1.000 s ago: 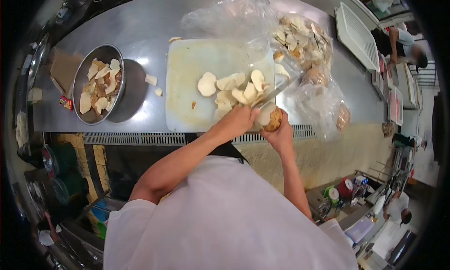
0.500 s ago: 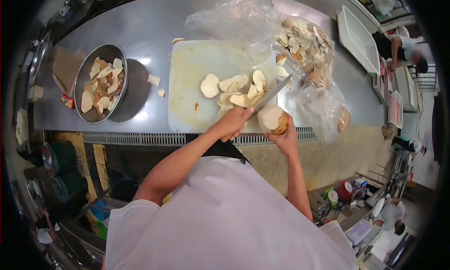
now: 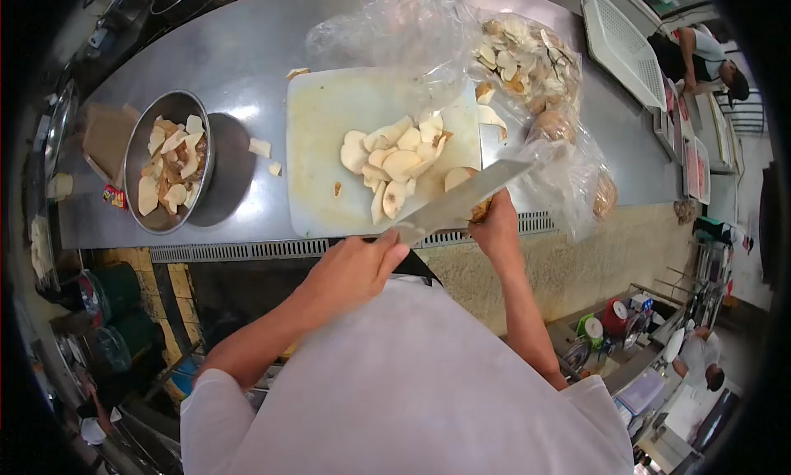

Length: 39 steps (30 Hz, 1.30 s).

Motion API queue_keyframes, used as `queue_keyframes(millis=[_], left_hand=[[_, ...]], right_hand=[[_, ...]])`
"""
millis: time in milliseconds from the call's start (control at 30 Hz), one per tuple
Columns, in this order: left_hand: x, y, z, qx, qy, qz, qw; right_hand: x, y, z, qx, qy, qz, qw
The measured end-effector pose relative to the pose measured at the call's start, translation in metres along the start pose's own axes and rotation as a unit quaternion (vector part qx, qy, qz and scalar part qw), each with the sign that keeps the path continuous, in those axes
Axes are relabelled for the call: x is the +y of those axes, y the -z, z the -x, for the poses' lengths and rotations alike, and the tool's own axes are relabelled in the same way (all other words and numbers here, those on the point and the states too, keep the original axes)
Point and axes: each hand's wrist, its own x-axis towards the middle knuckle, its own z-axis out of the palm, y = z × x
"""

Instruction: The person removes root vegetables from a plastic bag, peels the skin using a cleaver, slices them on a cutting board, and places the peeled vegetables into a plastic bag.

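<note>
Near the counter's [image 3: 247,63] left end, a bowl [image 3: 175,106] holds cut pieces [image 3: 171,158]; two scraps [image 3: 260,148] lie between it and the board [image 3: 317,145]. From the board's left edge inward there is open room, up to a heap of slices [image 3: 401,163] right of its middle, which looks like the finished part. By the counter's front edge, the left hand [image 3: 350,269] has its fingers clamped on the knife [image 3: 461,199], whose blade slants past the board's right edge, its tip close to a bag [image 3: 568,178]. Under the blade, by the board's near right corner, is the tuber [image 3: 459,177], with a pale cut face and brown skin left on it. The right hand's [image 3: 496,228] fingers are clamped on it; I cannot tell whether the blade touches it. Farther right, brown tubers in the bag look uncut, so plenty seems left; the bag reaches the counter's front edge, narrowing the room there.
</note>
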Motion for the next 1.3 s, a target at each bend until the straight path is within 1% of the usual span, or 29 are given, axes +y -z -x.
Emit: queue_keyframes(millis=[33, 100, 133, 200, 233, 300, 400, 433, 500, 533, 567, 600, 700, 733, 800, 867, 900, 967, 1000, 1067, 1100, 1167, 1200, 1267, 1300], left_hand=[[0.001, -0.003, 0.003, -0.003, 0.001, 0.0, 1.0], [0.002, -0.006, 0.005, -0.057, 0.037, -0.057, 0.996], [0.001, -0.013, -0.005, -0.058, 0.039, -0.058, 0.996], [-0.004, -0.035, -0.047, 0.021, -0.016, -0.024, 0.999], [-0.007, -0.04, -0.067, 0.023, -0.016, -0.025, 0.999], [-0.007, -0.045, -0.097, 0.0, -0.023, 0.074, 0.997], [-0.005, -0.024, -0.056, 0.013, -0.047, 0.094, 0.994], [-0.01, -0.027, -0.054, 0.005, -0.046, 0.09, 0.995], [-0.025, -0.042, -0.053, 0.039, -0.018, 0.106, 0.994], [-0.028, -0.049, -0.066, 0.04, -0.021, 0.103, 0.994], [-0.026, -0.058, -0.086, -0.016, 0.058, 0.151, 0.987], [-0.028, -0.063, -0.103, -0.072, 0.136, 0.197, 0.968], [-0.041, -0.064, -0.13, -0.066, 0.11, 0.24, 0.962], [-0.024, -0.045, -0.112, -0.063, 0.113, 0.213, 0.968], [-0.016, -0.022, -0.072, -0.023, 0.002, 0.135, 0.991], [-0.002, -0.002, -0.028, -0.021, -0.012, 0.066, 0.998], [0.001, -0.001, -0.017, -0.025, -0.013, 0.065, 0.997], [0.004, 0.0, -0.005, -0.064, 0.037, -0.014, 0.997], [0.003, -0.006, -0.012, -0.064, 0.04, -0.014, 0.997], [-0.005, -0.03, -0.05, 0.009, -0.028, 0.014, 0.999], [-0.009, -0.039, -0.073, 0.011, -0.029, 0.014, 0.999], [-0.015, -0.05, -0.109, -0.036, -0.012, 0.039, 0.999], [-0.012, -0.042, -0.1, -0.034, -0.013, 0.04, 0.999], [-0.007, -0.017, -0.067, -0.048, 0.004, 0.091, 0.995], [-0.019, -0.025, -0.063, -0.056, 0.004, 0.088, 0.995]], right_hand=[[0.0, -0.001, 0.002, -0.001, -0.003, 0.0, 1.0], [-0.001, -0.004, 0.004, 0.009, 0.047, -0.038, 0.998], [-0.002, -0.006, 0.005, 0.008, 0.046, -0.039, 0.998], [-0.004, -0.009, 0.009, 0.038, 0.031, 0.023, 0.999], [-0.006, -0.009, 0.008, 0.039, 0.033, 0.022, 0.998], [-0.006, -0.005, 0.007, 0.014, -0.001, 0.014, 1.0], [-0.003, -0.005, 0.01, 0.023, 0.031, 0.027, 0.999], [-0.001, -0.007, 0.011, 0.023, 0.023, 0.023, 0.999], [0.001, -0.009, 0.011, 0.036, 0.037, 0.035, 0.998], [0.001, -0.008, 0.009, 0.04, 0.038, 0.035, 0.998], [0.0, -0.005, 0.009, 0.034, 0.043, 0.026, 0.998], [0.0, -0.003, 0.01, 0.029, 0.048, 0.018, 0.998], [-0.001, 0.0, 0.015, 0.024, 0.048, 0.058, 0.997], [-0.001, 0.0, 0.016, 0.022, 0.047, 0.058, 0.997], [0.001, -0.003, 0.018, 0.03, -0.002, 0.039, 0.999], [0.003, -0.004, 0.018, 0.02, -0.007, 0.03, 0.999], [0.004, -0.003, 0.018, 0.009, -0.006, 0.024, 1.0], [0.013, -0.01, 0.018, 0.025, 0.005, 0.031, 0.999], [0.015, -0.014, 0.02, 0.039, 0.019, 0.038, 0.998], [0.008, -0.013, 0.022, 0.048, 0.039, 0.033, 0.998], [0.006, -0.012, 0.023, 0.059, 0.056, 0.031, 0.996], [0.007, -0.01, 0.026, 0.053, 0.059, 0.029, 0.996], [0.009, -0.009, 0.025, 0.047, 0.059, 0.023, 0.997], [0.022, -0.016, 0.032, 0.063, 0.071, 0.023, 0.995], [0.027, -0.02, 0.037, 0.078, 0.084, 0.024, 0.993]])
